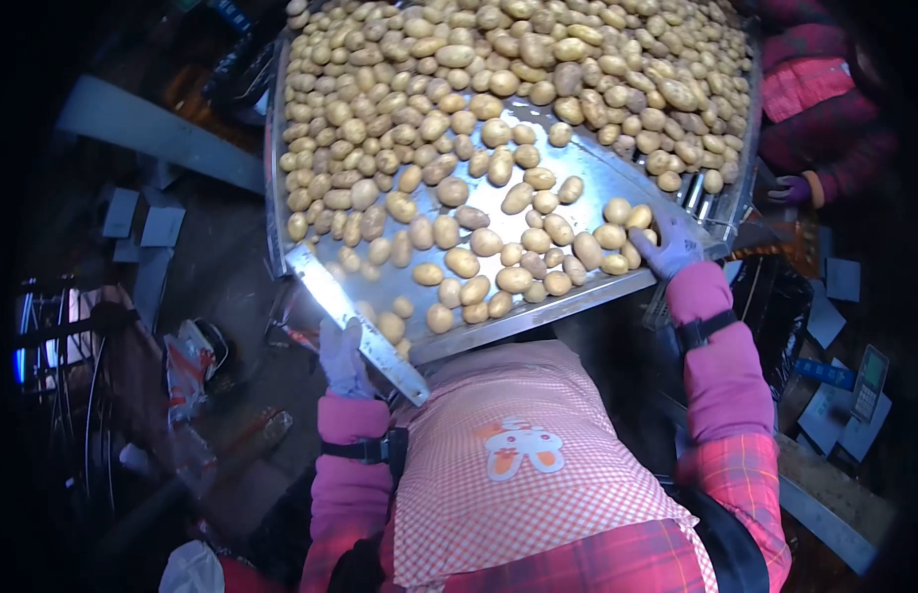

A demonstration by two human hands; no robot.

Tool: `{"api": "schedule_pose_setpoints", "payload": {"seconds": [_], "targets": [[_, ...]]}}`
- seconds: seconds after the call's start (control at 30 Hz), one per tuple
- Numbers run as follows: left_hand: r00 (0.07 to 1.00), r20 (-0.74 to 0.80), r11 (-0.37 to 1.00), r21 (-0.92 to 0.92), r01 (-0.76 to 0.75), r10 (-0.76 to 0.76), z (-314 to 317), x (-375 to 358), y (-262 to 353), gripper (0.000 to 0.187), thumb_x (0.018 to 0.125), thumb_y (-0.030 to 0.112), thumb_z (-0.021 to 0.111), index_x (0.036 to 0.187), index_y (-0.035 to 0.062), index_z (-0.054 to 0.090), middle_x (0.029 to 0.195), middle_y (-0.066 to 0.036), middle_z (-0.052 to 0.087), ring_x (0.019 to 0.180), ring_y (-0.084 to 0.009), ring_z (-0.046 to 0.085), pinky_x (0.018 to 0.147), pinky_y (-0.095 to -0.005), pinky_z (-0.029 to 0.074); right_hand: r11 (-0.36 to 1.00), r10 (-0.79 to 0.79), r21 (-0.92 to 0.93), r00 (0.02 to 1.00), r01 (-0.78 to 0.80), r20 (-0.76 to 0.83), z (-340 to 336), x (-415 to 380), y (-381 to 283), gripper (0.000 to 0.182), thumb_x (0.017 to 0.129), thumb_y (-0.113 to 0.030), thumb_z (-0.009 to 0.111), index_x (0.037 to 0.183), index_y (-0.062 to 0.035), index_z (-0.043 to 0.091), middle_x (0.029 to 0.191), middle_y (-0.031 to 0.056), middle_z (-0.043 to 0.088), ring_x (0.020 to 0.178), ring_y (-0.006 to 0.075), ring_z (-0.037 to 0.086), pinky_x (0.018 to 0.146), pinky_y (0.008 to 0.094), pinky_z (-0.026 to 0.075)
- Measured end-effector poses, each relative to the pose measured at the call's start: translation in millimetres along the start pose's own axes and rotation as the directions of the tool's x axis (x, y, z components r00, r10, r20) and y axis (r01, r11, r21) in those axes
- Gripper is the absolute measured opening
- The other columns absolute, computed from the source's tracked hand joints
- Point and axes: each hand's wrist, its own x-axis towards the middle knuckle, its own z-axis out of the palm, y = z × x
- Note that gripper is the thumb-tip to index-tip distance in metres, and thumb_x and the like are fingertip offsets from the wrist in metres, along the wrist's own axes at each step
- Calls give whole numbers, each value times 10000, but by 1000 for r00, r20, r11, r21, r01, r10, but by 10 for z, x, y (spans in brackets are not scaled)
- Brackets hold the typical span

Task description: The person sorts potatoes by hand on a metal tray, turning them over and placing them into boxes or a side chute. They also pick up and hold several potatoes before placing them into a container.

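Note:
Many potatoes (486, 241) lie spread over a shiny metal sorting table (587, 168), piled thickly at the far side and scattered near the front edge. My right hand (668, 249), in a pale purple glove, is at the table's right front corner. Its fingers are apart and touch the potatoes beside them. My left hand (344, 358), in a similar glove, is by the slanted metal strip (345, 314) at the table's left front. Its fingers point up along the strip's outer side, apparently stretched out, though glare blurs them. A few potatoes sit just inside that strip.
Another person's gloved hand (792, 190) and plaid sleeve are at the right of the table. Metal rollers (692, 193) show at its right side. A light beam (158, 128) runs out at the left. Flattened cardboard pieces (842, 280) and a handheld device (870, 376) lie at the lower right.

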Motion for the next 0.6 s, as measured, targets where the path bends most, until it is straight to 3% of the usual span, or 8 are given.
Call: {"api": "schedule_pose_setpoints", "payload": {"seconds": [0.07,0.1,0.2,0.4,0.43,0.47,0.57,0.6], "targets": [[998,-58,998,-52,-26,23,101,-66,43,335,906,143,544,1203,-12,540,962,-77,610,819,-173,595,736,-316,512,992,126,-18,992,-126,31,163,-144,-351,741,817,-576,629,1424,-174,489,1260,231,528,1140,391,573,966,455,464],[998,-55,999,-36,-14,12,51,-49,12,336,903,139,545,1202,-13,540,951,-80,612,806,-176,597,729,-318,514,992,46,108,991,-60,128,210,-169,-495,785,806,-556,655,1446,-149,454,1219,243,524,1123,402,573,971,461,462],[998,-57,998,-59,-8,5,-74,-8,-125,362,898,113,543,1236,-14,529,943,-83,616,793,-182,603,720,-327,524,987,-55,156,996,45,64,501,-285,-827,840,794,-551,668,1470,-127,407,1202,239,528,1113,403,576,964,456,462],[996,-89,990,-143,-21,9,-117,-164,14,436,914,79,536,1334,-23,476,1057,-70,598,922,-159,589,822,-316,503,961,-260,185,903,206,342,597,-420,-1569,927,789,-544,677,1510,-107,291,1200,270,530,1024,428,623,899,465,508],[995,-104,990,-136,-20,6,-151,-171,-1,434,920,84,535,1337,-24,474,1071,-70,594,936,-155,582,836,-310,495,947,-295,216,909,237,295,710,-442,-1649,937,794,-538,674,1517,-106,264,1219,283,522,1012,433,630,881,478,512],[993,-120,992,-126,-16,1,-203,-179,-26,433,927,89,534,1339,-25,472,1086,-70,590,950,-151,575,850,-304,487,906,-360,306,913,292,194,844,-460,-1747,899,830,-519,639,1528,-123,234,1236,294,513,1025,436,626,875,482,513],[991,-137,992,-126,-22,5,-325,-210,-77,449,937,89,533,1365,-22,458,1087,-66,589,935,-150,575,840,-300,488,927,-358,265,837,266,414,851,-487,-2175,769,895,-429,557,1528,-137,233,1261,310,497,1031,462,612,899,493,504],[989,-144,991,-133,-6,-13,-348,-230,-53,455,940,84,531,1375,-20,452,1086,-63,588,932,-148,574,838,-296,487,924,-366,256,854,285,369,952,-526,-2267,746,895,-401,556,1522,-135,249,1276,305,491,1025,472,610,912,501,498]]}}
